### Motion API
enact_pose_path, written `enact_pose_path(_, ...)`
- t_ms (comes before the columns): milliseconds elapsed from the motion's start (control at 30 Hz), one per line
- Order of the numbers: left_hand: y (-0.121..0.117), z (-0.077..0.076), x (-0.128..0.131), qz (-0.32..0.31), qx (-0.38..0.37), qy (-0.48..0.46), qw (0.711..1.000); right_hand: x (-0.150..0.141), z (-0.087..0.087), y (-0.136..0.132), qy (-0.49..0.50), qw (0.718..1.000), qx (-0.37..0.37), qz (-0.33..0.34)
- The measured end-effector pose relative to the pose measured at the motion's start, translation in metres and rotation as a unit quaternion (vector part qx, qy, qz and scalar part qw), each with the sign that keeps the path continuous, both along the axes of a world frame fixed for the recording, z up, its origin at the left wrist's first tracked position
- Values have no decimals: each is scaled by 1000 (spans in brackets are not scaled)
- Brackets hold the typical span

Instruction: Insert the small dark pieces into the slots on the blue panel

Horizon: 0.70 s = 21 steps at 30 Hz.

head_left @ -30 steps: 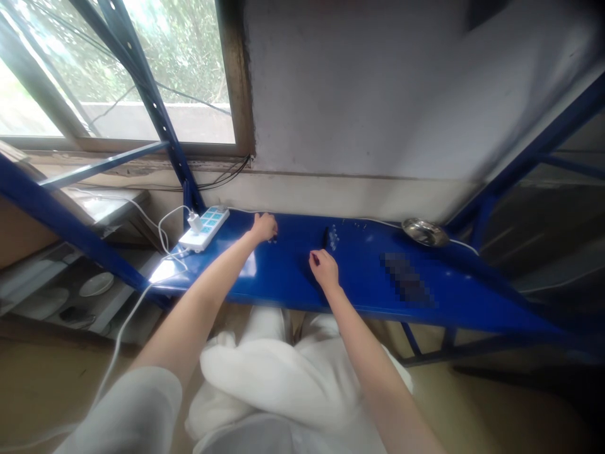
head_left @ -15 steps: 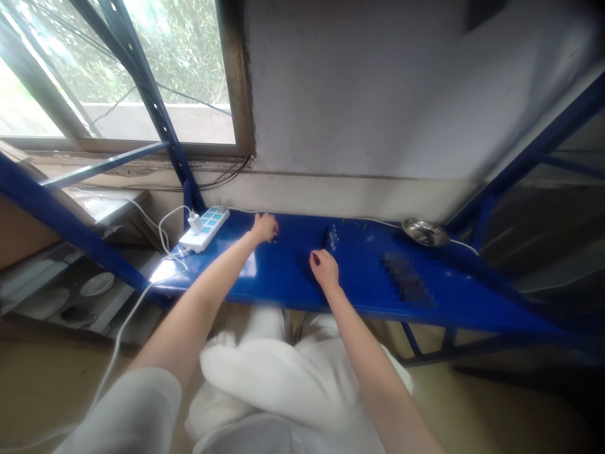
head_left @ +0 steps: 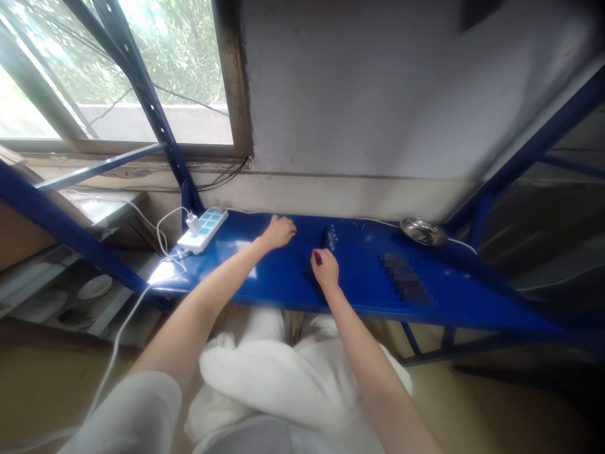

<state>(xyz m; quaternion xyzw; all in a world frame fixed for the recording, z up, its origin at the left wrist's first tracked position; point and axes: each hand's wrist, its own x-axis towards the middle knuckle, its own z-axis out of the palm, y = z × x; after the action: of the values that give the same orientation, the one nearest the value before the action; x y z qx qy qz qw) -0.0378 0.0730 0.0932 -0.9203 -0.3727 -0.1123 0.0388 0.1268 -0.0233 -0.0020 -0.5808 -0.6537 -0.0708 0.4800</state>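
My left hand (head_left: 280, 232) is over the back part of the blue tabletop (head_left: 278, 274), fingers bent down and drawn together. Whatever its fingertips hold, if anything, is too small to make out. Nearer the front edge, my right hand (head_left: 326, 268) is curled closed around a small dark reddish object (head_left: 318, 258), mostly hidden by the fingers. Just behind the right hand lie a thin black object (head_left: 324, 237) and a small cluster of clear, bead-like pieces (head_left: 332, 236). The two hands are apart.
A white power strip (head_left: 204, 229) with a plugged-in charger and white cable is at the left. A shiny metal dish (head_left: 424, 231) stands at the back right, with a blurred-out dark rectangle (head_left: 406, 277) in front. Several tiny pieces (head_left: 360, 225) lie near the wall. Blue frame posts flank the table.
My left hand has moved right, toward my right hand. The small pieces that showed beside it earlier are no longer visible. My right hand has stayed nearly in place, still closed.
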Motion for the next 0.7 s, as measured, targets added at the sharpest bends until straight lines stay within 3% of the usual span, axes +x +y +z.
enact_pose_path(133, -22, -14, 31, -53, -22, 19, 998, 1, 0, 2, 38, 999, 16, -14)
enact_pose_path(333, -36, -50, 60, -12, -51, 36, 998, 2, 8, -1, 176, 983, 21, -46)
enact_pose_path(467, -36, -61, 72, 16, -45, 24, 999, 19, 10, 0, 256, 961, -13, -102)
enact_pose_path(567, -36, -62, 80, 34, -40, 18, 998, 38, 9, 4, 245, 959, -57, -131)
enact_pose_path(700, -35, -58, 88, 40, -14, -4, 999, 57, 5, 12, 149, 961, -146, -180)
